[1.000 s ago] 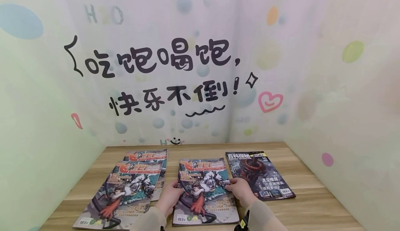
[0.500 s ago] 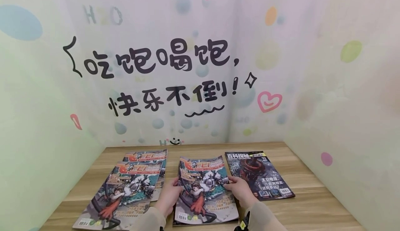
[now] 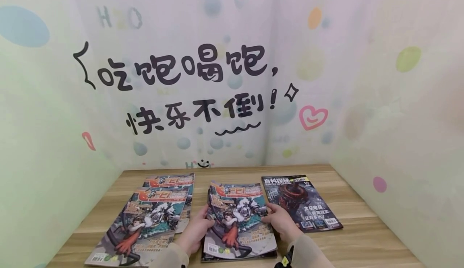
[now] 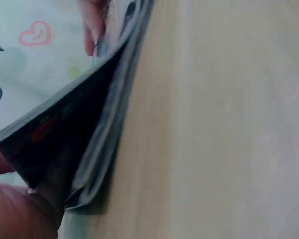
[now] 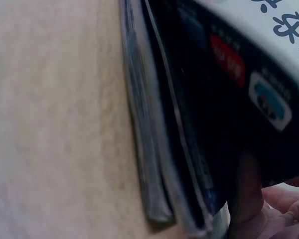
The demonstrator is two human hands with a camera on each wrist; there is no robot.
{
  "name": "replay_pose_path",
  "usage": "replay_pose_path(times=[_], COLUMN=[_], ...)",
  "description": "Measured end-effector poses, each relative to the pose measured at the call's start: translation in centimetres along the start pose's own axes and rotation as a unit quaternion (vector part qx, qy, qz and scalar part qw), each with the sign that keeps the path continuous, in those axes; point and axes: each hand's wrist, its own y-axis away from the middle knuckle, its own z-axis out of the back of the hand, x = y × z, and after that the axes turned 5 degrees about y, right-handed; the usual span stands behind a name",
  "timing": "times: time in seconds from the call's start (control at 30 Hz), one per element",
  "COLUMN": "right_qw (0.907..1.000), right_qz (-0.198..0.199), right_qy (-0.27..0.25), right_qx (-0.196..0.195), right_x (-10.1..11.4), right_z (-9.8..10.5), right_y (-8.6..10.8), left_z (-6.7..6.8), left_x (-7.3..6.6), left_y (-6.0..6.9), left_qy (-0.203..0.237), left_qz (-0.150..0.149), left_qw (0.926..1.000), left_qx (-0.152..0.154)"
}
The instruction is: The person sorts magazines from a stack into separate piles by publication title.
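Over the table (image 3: 224, 175), both hands (image 3: 195, 229) (image 3: 282, 222) grip a magazine (image 3: 237, 215) that mostly hides the pile (image 3: 267, 255) beneath.

Fingers (image 5: 249, 196) beneath a tilted magazine (image 5: 234, 109)

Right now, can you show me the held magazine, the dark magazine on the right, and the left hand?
Held magazine (image 3: 239, 219): head view, middle of its cover.
Dark magazine (image 3: 302, 203): head view, middle of its cover.
Left hand (image 3: 196, 231): head view, back of the hand.

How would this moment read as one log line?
left fingers: hold middle magazine | right fingers: hold opposite edge | lower magazine: beneath, gap showing
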Motion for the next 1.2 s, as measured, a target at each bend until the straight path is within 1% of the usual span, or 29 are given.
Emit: replay_pose_path(times=[0.07,0.13,0.2,0.3,0.5,0.63,0.93,1.2], right_qw=[1.0,1.0,1.0,1.0,0.9994,0.9989,0.9981,0.9982], right_qz=[-0.002,-0.003,-0.001,0.002,0.01,0.017,0.031,0.025], right_qy=[-0.002,-0.001,0.001,-0.006,-0.032,-0.044,-0.054,-0.054], right_qx=[0.001,0.0,-0.001,0.0,0.001,-0.001,-0.004,-0.003], right_x=[-0.01,0.0,0.01,-0.11,-0.35,-0.37,-0.38,-0.06], right_z=[0.04,0.08,0.08,0.04,0.03,0.05,0.02,0.05], right_y=[0.0,0.03,0.05,0.04,0.03,0.12,0.21,0.39], left_z=[0.1,0.17,0.26,0.34,0.54,0.62,0.62,0.83], left_x=[-0.02,0.02,0.16,0.34,0.7,0.84,0.7,0.69], left_y=[0.06,0.09,0.08,0.06,0.14,0.19,0.16,0.11], left_qy=[-0.001,-0.003,-0.004,0.006,0.048,0.069,0.073,0.078], left_qz=[0.0,0.001,0.0,0.002,-0.01,-0.009,0.004,0.002], left_qw=[0.9999,0.9998,0.9998,0.9998,0.9985,0.9972,0.9968,0.9963], left_qx=[0.013,0.018,0.019,0.017,0.024,0.03,0.033,0.037])
